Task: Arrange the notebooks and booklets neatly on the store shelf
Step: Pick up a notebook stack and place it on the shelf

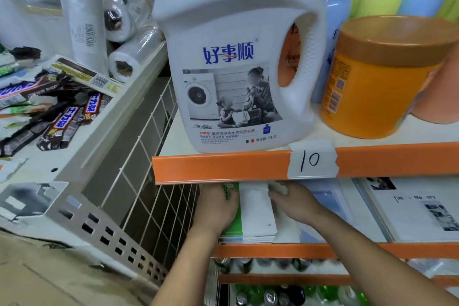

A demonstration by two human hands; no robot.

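A stack of thin notebooks (257, 216) lies at the left end of the middle shelf (298, 249), white cover on top, green one (234, 221) along its left side. My left hand (214, 206) lies on the green side of the stack, fingers reaching back under the upper shelf. My right hand (293, 200) holds the far right part of the stack, its fingertips curled on a white edge. More booklets lie to the right: blue-and-white ones (325, 208) and a grey photo-cover one (419, 211). The far ends of all are hidden by the orange rail.
Upper shelf rail (223, 167) with a "10" tag (311, 159) overhangs my hands. On it stand a white detergent jug (236, 57) and an orange jar (372, 82). A wire side panel (154, 181) is at the left, a candy bin (49, 112) beyond. Bottles (273, 293) fill the shelves below.
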